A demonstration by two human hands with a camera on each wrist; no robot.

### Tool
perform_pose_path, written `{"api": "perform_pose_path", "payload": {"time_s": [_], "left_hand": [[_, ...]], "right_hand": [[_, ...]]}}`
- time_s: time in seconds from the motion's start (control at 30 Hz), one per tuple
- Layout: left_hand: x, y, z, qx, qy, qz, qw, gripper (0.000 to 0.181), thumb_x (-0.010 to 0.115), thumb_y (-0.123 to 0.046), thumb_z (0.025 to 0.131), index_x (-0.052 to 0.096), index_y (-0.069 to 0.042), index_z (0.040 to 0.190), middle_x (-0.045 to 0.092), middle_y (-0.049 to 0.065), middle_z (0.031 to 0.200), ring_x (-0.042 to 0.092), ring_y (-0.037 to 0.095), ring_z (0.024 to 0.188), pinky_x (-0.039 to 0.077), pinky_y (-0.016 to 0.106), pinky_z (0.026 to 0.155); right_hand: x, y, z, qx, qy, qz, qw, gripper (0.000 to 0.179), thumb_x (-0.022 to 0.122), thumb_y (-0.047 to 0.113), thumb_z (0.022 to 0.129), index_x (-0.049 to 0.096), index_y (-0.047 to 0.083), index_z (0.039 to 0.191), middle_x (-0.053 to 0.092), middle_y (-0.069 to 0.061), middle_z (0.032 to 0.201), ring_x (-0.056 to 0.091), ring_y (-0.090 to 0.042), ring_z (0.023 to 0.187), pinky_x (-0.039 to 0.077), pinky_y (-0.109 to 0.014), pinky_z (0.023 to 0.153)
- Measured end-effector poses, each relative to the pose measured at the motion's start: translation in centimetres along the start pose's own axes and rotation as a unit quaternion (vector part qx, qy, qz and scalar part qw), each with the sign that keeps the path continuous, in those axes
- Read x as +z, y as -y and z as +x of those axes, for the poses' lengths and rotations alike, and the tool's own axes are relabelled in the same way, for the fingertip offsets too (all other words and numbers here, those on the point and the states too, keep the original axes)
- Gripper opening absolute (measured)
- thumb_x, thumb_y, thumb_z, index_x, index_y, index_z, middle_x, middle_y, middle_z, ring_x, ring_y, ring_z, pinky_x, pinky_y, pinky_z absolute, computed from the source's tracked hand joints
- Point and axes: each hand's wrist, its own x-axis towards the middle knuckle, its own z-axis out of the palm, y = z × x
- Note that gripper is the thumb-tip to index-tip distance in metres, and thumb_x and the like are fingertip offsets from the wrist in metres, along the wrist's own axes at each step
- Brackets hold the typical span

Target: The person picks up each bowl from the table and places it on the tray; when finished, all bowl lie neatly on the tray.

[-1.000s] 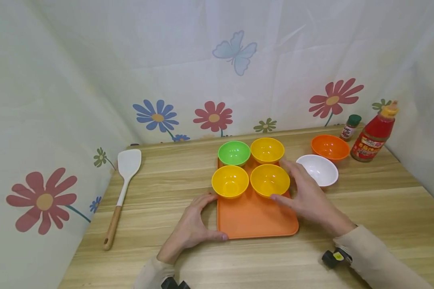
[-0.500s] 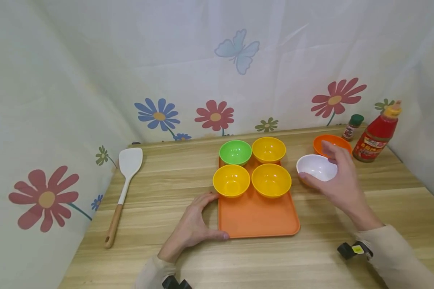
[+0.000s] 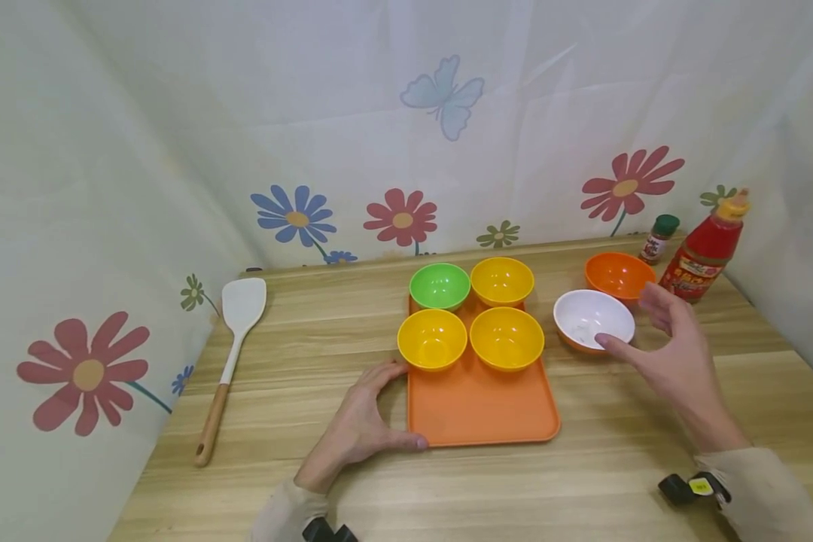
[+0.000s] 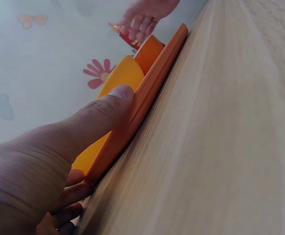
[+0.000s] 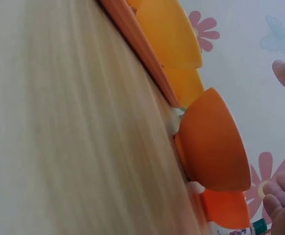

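On the wooden table lies an orange tray (image 3: 482, 406). My left hand (image 3: 360, 423) holds its near left corner, thumb on the front rim (image 4: 120, 93) and fingers along the left side. Standing on the tray's far part are a green bowl (image 3: 439, 287) and three yellow bowls (image 3: 506, 339), all upright. My right hand (image 3: 680, 369) hovers just right of a bowl that is white inside and orange outside (image 3: 592, 318), its thumb and fingers spread apart with nothing between them. In the head view the thumb tip overlaps that bowl's near right rim.
Behind the white-lined bowl sits an orange bowl (image 3: 619, 276). A red sauce bottle (image 3: 704, 252) and a small green-capped jar (image 3: 659, 238) stand at the back right. A white spatula with a wooden handle (image 3: 233, 354) lies at left. Flowered curtain surrounds the table.
My right hand has moved right, from beside the near right yellow bowl, across the white-lined bowl, to that bowl's right side. The left hand and tray have stayed put.
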Motion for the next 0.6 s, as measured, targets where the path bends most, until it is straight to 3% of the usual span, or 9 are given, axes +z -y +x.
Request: {"api": "perform_pose_path", "payload": {"time_s": [0.6], "left_hand": [[0.0,-0.1,-0.1,-0.001,0.004,-0.007,1.0000,0.119,0.108,-0.063,0.057,0.059,-0.027,0.159,0.053,0.002,0.168,0.043,0.029,0.160,0.034,0.060,0.133]], "right_hand": [[1.3,-2.3,0.5,-0.001,0.057,-0.022,0.9981,0.122,0.092,0.051,0.092,0.019,-0.003,0.174,0.033,-0.038,0.170,0.041,-0.062,0.149,0.037,-0.080,0.119]]}}
